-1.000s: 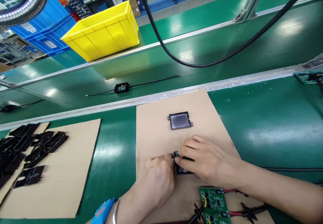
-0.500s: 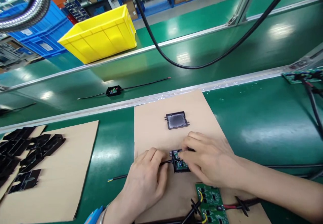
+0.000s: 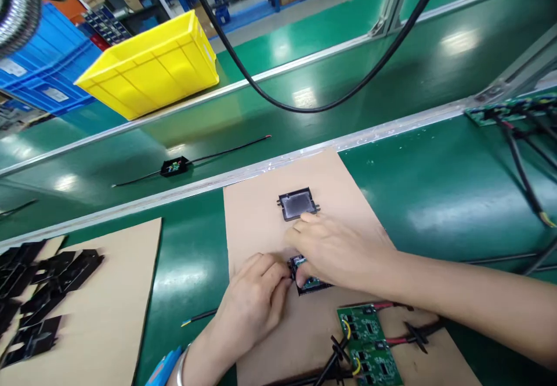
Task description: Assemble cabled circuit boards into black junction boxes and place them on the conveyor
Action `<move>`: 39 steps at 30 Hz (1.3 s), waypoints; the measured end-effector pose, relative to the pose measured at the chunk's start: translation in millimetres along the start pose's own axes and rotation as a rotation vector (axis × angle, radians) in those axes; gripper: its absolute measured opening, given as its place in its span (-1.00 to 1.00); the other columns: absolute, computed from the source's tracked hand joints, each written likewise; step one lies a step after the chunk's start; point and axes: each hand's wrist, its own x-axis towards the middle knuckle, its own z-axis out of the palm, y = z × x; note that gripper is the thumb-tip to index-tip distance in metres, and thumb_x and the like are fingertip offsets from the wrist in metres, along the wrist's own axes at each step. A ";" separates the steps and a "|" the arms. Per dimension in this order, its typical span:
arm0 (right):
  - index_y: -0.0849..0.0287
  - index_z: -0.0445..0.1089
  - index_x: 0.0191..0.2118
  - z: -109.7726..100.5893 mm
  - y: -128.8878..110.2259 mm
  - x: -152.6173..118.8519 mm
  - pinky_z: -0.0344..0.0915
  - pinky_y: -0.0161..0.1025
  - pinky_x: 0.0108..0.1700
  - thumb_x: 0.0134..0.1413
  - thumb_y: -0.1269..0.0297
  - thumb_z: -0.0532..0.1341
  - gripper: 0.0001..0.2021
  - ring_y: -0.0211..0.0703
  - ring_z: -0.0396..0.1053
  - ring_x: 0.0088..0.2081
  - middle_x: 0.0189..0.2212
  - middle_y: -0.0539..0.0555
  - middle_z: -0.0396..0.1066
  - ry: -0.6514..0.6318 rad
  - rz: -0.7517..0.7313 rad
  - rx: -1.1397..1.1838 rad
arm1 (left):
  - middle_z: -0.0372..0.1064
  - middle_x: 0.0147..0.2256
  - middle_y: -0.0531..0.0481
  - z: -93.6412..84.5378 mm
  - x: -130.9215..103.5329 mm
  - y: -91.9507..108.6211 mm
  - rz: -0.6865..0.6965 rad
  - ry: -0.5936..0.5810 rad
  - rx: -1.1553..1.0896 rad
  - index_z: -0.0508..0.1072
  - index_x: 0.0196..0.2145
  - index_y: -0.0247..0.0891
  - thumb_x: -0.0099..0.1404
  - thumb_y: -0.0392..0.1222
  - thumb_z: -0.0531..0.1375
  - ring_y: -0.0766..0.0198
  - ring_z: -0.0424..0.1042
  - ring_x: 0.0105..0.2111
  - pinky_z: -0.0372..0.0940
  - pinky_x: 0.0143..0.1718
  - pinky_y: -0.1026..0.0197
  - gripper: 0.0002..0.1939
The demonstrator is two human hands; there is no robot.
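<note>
A small black plastic housing point(image 3: 314, 289) with a green circuit board point(image 3: 311, 281) inside lies on the cardboard sheet. At its left end my left hand point(image 3: 256, 293) is closed, pinching the black cable point(image 3: 203, 316), whose bared tip points left. My right hand point(image 3: 335, 252) lies over the housing with its thumb down on the board. Its fingers are apart from the thumb and reach toward a black lid point(image 3: 298, 204), covering the housing's right part. Below my right hand, larger green boards point(image 3: 369, 342) with black, red and yellow wires lie on the cardboard.
Black housings point(image 3: 61, 281) are heaped on another cardboard sheet point(image 3: 104, 316) at left. A wired housing point(image 3: 174, 166) lies on the green strip beyond the metal rail. A yellow bin point(image 3: 150, 64) stands farther back. A black cable point(image 3: 304, 109) hangs across the view. More wired boards point(image 3: 513, 107) are at right.
My right hand has shifted up, its fingers moving off the housing toward the lid while the thumb stays at the board. My left hand has closed in on the housing's left end. The view has shifted.
</note>
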 end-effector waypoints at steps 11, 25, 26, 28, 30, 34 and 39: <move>0.15 0.34 -0.09 -11.1 24.0 -87.3 0.26 -0.08 -0.12 0.23 0.35 0.13 -0.84 0.00 0.35 -0.15 -0.20 0.12 0.42 -0.030 0.247 0.095 | 0.19 0.22 -0.08 10.2 6.3 7.1 0.379 -0.210 0.234 0.24 0.20 -0.36 0.33 -0.49 -0.01 0.05 0.24 0.05 0.30 0.08 0.01 -0.50; 0.22 0.29 -0.40 2.2 23.7 -61.2 0.08 -0.19 -0.33 0.22 0.61 -0.08 -0.71 -0.14 0.10 -0.36 -0.42 0.09 0.27 0.090 -0.306 -0.078 | 0.34 0.02 -0.10 18.0 11.7 13.6 0.274 -0.202 0.104 0.41 -0.11 -0.37 0.15 -0.54 0.02 0.05 0.28 -0.04 0.41 -0.05 0.02 -0.62; 0.23 0.30 -0.39 1.5 23.8 -59.4 0.08 -0.18 -0.32 0.25 0.59 -0.08 -0.71 -0.14 0.09 -0.36 -0.42 0.09 0.27 0.109 -0.338 -0.114 | 0.33 0.03 -0.10 17.9 12.0 14.0 0.268 -0.210 0.101 0.40 -0.13 -0.36 0.13 -0.54 0.02 0.05 0.28 -0.04 0.40 -0.03 0.01 -0.63; 0.23 0.31 -0.38 0.6 23.7 -57.1 0.07 -0.17 -0.31 0.27 0.57 -0.09 -0.69 -0.13 0.08 -0.36 -0.43 0.09 0.26 0.142 -0.362 -0.144 | 0.33 0.02 -0.11 17.3 12.3 14.8 0.262 -0.214 0.104 0.40 -0.15 -0.36 0.11 -0.54 0.03 0.05 0.27 -0.05 0.39 -0.02 0.00 -0.64; 0.24 0.30 -0.40 1.9 24.8 -58.0 0.06 -0.19 -0.33 0.27 0.58 -0.10 -0.68 -0.15 0.07 -0.36 -0.44 0.08 0.24 0.141 -0.343 -0.123 | 0.33 0.01 -0.12 17.0 11.9 15.3 0.257 -0.207 0.108 0.40 -0.15 -0.36 0.10 -0.53 0.02 0.05 0.27 -0.04 0.38 -0.01 -0.01 -0.63; 0.25 0.28 -0.42 9.2 33.4 -66.9 0.05 -0.22 -0.36 0.23 0.64 -0.08 -0.70 -0.18 0.06 -0.38 -0.45 0.07 0.22 0.111 -0.262 -0.033 | 0.29 0.08 -0.11 18.6 9.1 12.8 0.268 -0.216 0.111 0.37 -0.07 -0.37 0.10 -0.51 0.03 0.03 0.24 0.00 0.34 0.04 -0.03 -0.57; 0.21 0.23 -0.43 10.2 35.2 -70.6 0.06 -0.23 -0.34 0.22 0.64 -0.05 -0.72 -0.18 0.09 -0.36 -0.41 0.05 0.24 0.040 -0.224 -0.069 | 0.29 0.06 -0.12 22.4 6.7 9.9 0.281 -0.221 0.112 0.31 0.05 -0.37 0.11 -0.47 0.04 0.04 0.24 0.00 0.31 0.06 -0.02 -0.49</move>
